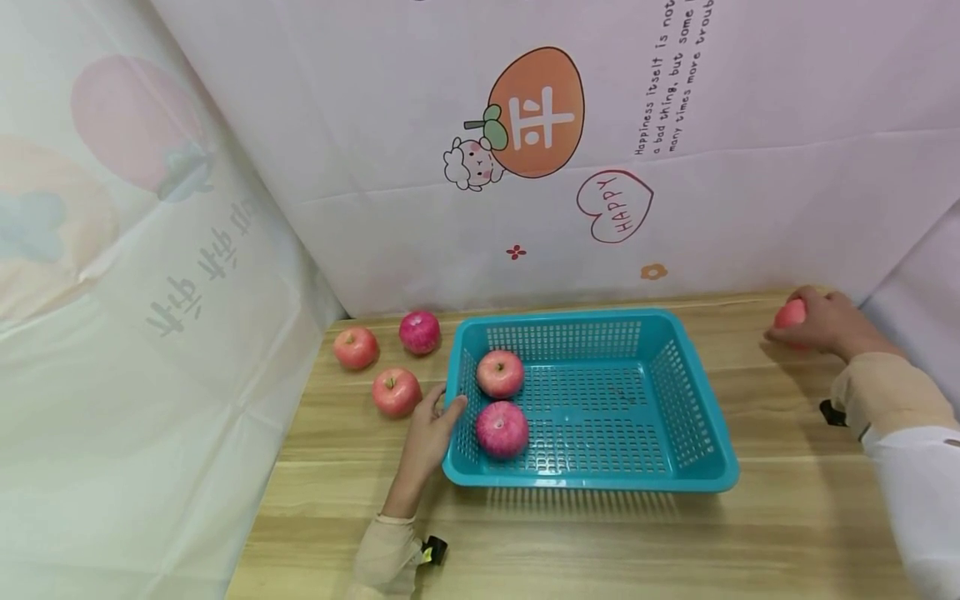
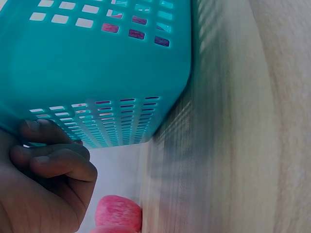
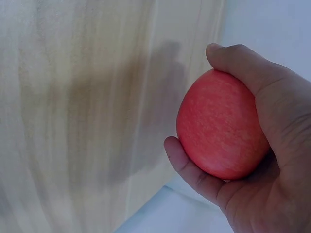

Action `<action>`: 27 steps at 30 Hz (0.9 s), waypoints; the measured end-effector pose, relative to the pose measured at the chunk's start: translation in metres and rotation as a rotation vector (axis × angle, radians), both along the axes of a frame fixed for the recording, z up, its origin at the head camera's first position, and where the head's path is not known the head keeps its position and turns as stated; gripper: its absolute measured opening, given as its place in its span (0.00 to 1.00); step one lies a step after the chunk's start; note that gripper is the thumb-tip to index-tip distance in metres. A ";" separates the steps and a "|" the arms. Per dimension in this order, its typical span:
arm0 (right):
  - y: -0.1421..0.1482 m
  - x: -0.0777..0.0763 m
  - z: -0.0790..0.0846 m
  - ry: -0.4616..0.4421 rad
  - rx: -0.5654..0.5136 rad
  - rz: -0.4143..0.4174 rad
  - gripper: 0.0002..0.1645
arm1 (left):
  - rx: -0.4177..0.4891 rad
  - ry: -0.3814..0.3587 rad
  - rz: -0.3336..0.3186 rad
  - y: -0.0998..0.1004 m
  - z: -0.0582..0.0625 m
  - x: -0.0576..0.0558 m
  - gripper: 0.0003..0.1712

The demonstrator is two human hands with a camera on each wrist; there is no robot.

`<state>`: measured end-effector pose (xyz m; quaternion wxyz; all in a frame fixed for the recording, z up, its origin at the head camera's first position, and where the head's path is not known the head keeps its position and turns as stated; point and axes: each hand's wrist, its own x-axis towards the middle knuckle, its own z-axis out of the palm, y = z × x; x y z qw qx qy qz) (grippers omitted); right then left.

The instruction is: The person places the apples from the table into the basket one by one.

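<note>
Desk (image 1: 600, 550) with a wood grain is seen nearest, and a blue-green slotted basket (image 1: 585, 483) is set upright on its middle. At the basket's left wall the left hand (image 1: 429, 433) is placed, and the rim appears to be pinched between the thumb and the curled fingers. Inside the basket, toward its left end, a magenta round piece (image 1: 502, 430) is laid on the near side, with a pink-red apple (image 1: 500, 374) close beyond it; by these two, the work can be judged as begun and only partly done. Outside, left of the basket, a stemmed apple (image 1: 397, 392) is found just beside the left hand. Farther off, a far-left apple (image 1: 356, 347) is laid, and to its right a second magenta piece (image 1: 420, 333) is set near the far edge; these three are judged to be what is left untouched. At the far right, well apart from the basket, a red apple (image 3: 221, 126) is gripped by the right hand (image 1: 825, 325), with thumb and fingers curled round it; this piece is judged to be in progress, and whether its underside is borne by the desk cannot be told. Beyond everything, a printed white cloth (image 1: 375, 242) is hung.
</note>
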<state>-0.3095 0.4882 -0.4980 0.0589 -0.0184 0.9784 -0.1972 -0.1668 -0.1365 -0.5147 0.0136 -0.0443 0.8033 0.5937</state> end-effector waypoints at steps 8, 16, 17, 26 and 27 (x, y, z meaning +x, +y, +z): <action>-0.012 0.001 0.016 0.002 0.022 0.042 0.51 | -0.014 -0.001 0.001 0.000 0.002 0.001 0.23; -0.026 0.001 0.025 0.032 0.039 0.077 0.46 | -0.006 0.001 -0.002 0.001 0.002 0.003 0.25; -0.027 0.000 0.026 0.036 0.042 0.082 0.46 | -0.007 0.004 -0.005 0.001 0.002 0.003 0.26; -0.039 0.000 0.034 0.041 0.074 0.120 0.44 | 0.017 0.009 -0.007 0.001 -0.001 0.001 0.24; -0.041 0.001 0.035 0.040 0.077 0.120 0.44 | 0.027 0.011 -0.011 0.001 -0.002 0.001 0.24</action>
